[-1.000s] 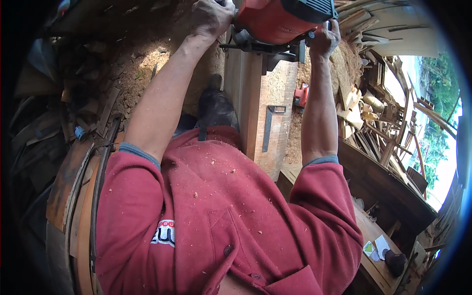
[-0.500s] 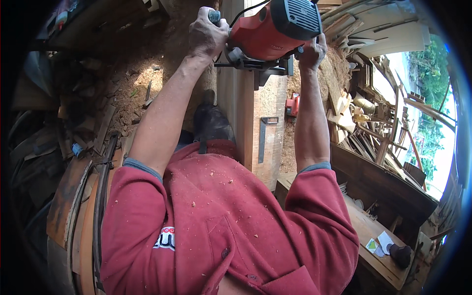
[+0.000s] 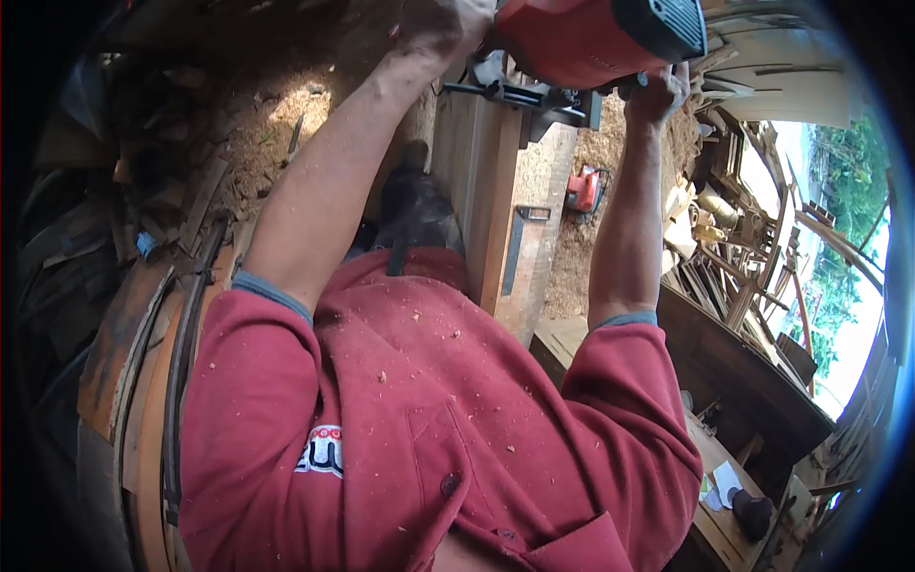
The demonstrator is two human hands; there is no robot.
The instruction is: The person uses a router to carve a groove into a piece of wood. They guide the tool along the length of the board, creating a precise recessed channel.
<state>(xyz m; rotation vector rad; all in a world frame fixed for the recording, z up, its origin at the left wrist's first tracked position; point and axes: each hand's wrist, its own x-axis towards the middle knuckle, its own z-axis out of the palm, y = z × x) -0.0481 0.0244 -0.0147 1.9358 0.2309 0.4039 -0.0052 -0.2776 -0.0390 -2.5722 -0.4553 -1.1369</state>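
Note:
A red plunge router (image 3: pixel 572 43) with a black vented top sits on a wooden beam (image 3: pixel 499 205) at the top of the view. My left hand (image 3: pixel 441 27), partly cut off by the upper edge, is closed around its left handle. On the other side my right hand (image 3: pixel 661 93) grips the right handle, its fingers partly hidden by the router. A dark guide fence (image 3: pixel 562 116) hangs below the router's base, against the beam. Nearer to me, a try square (image 3: pixel 516 243) with a dark blade lies on the pale board beside the beam.
Another red power tool (image 3: pixel 585 189) rests among wood shavings right of the beam. Scrap wood (image 3: pixel 729 257) is heaped at the right, by a dark wooden box (image 3: pixel 739 357). Boards (image 3: pixel 143 372) lean at the left. Sawdust (image 3: pixel 295 105) covers the floor.
Both hands and the router have shifted up and to the right in the view, farther from me. The view itself has also moved slightly. My grip on both handles is unchanged.

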